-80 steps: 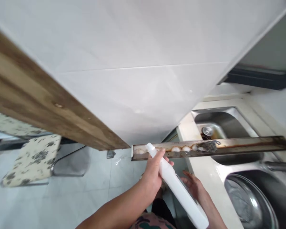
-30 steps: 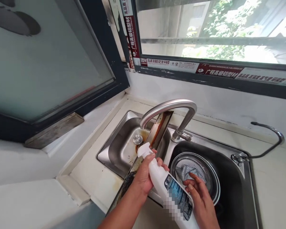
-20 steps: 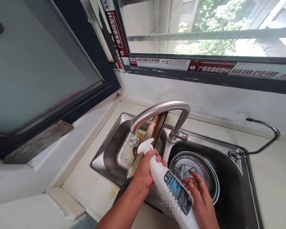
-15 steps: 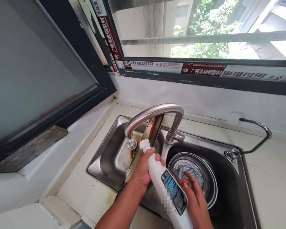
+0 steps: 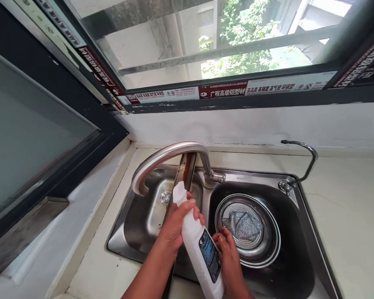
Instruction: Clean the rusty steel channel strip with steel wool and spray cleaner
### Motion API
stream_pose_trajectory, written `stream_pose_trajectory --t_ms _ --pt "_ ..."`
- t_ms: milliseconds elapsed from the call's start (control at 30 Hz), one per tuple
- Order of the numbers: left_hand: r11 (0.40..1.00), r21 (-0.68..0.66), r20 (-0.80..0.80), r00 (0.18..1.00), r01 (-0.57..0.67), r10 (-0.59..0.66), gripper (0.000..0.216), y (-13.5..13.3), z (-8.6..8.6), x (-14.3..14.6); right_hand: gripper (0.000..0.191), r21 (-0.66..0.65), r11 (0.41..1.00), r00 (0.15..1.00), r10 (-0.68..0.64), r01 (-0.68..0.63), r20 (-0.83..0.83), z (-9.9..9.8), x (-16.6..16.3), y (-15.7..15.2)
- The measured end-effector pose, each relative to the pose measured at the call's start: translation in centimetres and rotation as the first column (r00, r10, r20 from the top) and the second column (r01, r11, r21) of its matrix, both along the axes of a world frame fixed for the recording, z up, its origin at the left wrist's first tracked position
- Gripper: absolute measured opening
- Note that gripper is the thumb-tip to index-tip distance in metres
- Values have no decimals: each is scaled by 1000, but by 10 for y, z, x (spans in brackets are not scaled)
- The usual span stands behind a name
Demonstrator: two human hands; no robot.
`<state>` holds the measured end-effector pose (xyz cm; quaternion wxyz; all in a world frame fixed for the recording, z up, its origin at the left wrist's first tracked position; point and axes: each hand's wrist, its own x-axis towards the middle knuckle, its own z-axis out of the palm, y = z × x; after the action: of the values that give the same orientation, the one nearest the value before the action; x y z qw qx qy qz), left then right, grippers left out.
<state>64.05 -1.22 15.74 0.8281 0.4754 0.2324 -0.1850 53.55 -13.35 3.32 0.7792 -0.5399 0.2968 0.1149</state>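
Observation:
My left hand (image 5: 174, 222) is shut around the neck of a white spray bottle (image 5: 198, 249), whose trigger head (image 5: 180, 193) points up and whose dark blue label faces right. My right hand (image 5: 227, 253) is open, its curled fingertips close beside the bottle's lower half, over the rim of the right basin. A long rust-stained metal strip (image 5: 187, 170) leans in the left sink basin (image 5: 149, 224) beneath the faucet. Its middle is hidden behind my left hand and the bottle.
The arched steel faucet (image 5: 171, 158) rises between the basins. The right basin holds a round strainer basket (image 5: 247, 230) with a grey cloth (image 5: 243, 226) in it. A cream countertop (image 5: 343, 216) surrounds the sink, and a thin curved tap (image 5: 302, 153) stands behind it, below a window.
The view has swung from wall and floor to the sink. The rusty strip now stands in the left basin, and my right hand has shifted left, nearer the bottle.

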Motion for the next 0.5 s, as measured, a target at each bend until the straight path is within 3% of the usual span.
stream_pose_trajectory --t_ms 233,500 --pt "992 125 6 999 32 -33 36 -5 0 -2 56 31 999 1000 10 -10 -11 -8 0 12" --pt "982 179 77 995 51 -66 35 -6 3 1 77 95 995 1000 19 -16 -22 -20 4 15"
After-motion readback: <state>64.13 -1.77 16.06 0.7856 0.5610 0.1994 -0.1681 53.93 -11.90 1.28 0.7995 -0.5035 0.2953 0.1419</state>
